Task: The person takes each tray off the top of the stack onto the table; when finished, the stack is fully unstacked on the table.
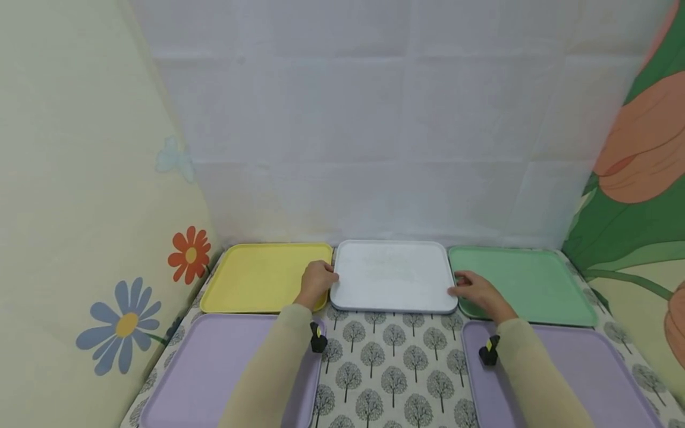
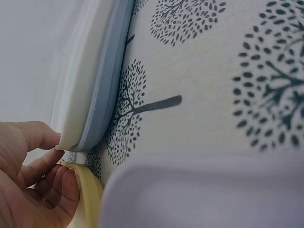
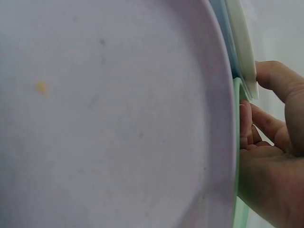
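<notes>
A white tray (image 1: 393,276) lies at the back centre, on top of a blue tray (image 2: 105,78) whose edge shows in both wrist views. My left hand (image 1: 317,281) pinches the white tray's left edge, thumb above and index finger below the rim. The other fingers curl by the rim of the yellow tray (image 1: 257,279). On the opposite side, my right hand (image 1: 478,293) pinches the white tray's right edge, thumb on top. Its remaining fingers are bent over the green tray (image 1: 524,285).
Two purple trays lie nearer, one on the left (image 1: 214,362) and one on the right (image 1: 572,362), beneath my forearms. A tree-patterned cloth (image 1: 393,356) covers the table. A white sheet (image 1: 374,119) hangs behind, with flower-printed panels at both sides.
</notes>
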`<control>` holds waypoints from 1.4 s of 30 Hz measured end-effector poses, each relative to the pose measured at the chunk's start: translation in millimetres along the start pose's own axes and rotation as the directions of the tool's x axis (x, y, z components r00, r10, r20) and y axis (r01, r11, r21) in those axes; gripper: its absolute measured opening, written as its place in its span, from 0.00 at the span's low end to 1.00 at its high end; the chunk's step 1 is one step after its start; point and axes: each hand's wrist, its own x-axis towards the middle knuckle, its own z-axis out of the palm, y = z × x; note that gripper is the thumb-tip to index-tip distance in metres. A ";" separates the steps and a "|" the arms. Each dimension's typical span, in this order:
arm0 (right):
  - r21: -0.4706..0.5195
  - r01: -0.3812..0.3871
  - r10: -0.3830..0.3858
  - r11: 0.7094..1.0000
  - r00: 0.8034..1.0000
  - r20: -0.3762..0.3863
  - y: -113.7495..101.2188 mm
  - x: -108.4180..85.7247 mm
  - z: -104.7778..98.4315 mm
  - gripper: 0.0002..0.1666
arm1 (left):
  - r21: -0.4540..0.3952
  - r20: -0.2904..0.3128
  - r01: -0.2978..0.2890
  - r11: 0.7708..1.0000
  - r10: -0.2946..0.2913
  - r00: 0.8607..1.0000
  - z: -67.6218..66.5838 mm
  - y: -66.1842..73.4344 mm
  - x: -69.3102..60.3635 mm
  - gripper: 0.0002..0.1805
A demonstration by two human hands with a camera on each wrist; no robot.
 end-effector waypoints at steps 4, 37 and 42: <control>0.015 0.003 -0.002 1.000 1.000 -0.009 -0.6 1.1 2.6 0.46 | -0.003 -0.003 0.007 1.000 -0.007 1.000 -1.8 -2.0 1.3 0.11; 0.034 0.025 -0.024 0.999 1.000 -0.004 0.6 1.2 0.7 0.39 | -0.503 0.355 0.121 0.856 0.076 0.932 -36.2 -10.6 5.9 0.30; 0.035 0.008 -0.008 0.999 1.000 -0.007 0.4 1.9 -0.4 0.41 | -0.494 0.364 0.102 0.864 0.099 0.926 -39.8 -12.5 3.1 0.31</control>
